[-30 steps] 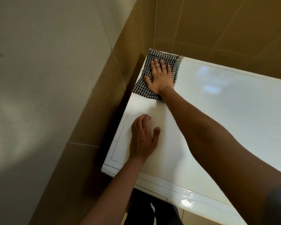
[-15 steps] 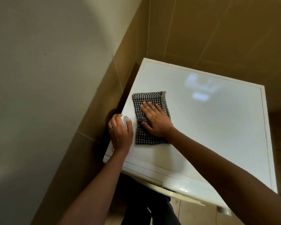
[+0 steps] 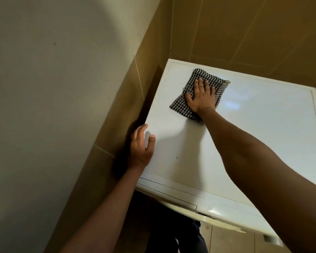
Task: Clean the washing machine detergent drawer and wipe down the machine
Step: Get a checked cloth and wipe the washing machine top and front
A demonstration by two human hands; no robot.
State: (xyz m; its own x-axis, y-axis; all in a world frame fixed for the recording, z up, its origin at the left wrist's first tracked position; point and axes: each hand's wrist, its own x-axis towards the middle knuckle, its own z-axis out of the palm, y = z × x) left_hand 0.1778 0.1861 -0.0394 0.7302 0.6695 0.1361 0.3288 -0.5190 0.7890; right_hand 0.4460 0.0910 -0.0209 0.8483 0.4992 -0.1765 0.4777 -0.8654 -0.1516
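Observation:
The white washing machine [image 3: 254,134] fills the right half of the view, seen from above. A black-and-white checked cloth [image 3: 182,105] lies flat on its top near the far left corner. My right hand [image 3: 202,96] presses on the cloth with straight, spread fingers. My left hand [image 3: 141,147] rests on the top's left edge, the fingers over the side toward the wall and the thumb on the top. The front panel with the drawer outline [image 3: 173,199] shows at the machine's near edge.
A tan tiled wall [image 3: 244,30] stands right behind the machine. Another wall [image 3: 117,110], tiled below and pale above, runs close along its left side, leaving a narrow dark gap. My dark trousers [image 3: 173,232] show below the front edge.
My right hand has slid the cloth from the near left part of the top back toward the far edge. My left hand stays at the left edge.

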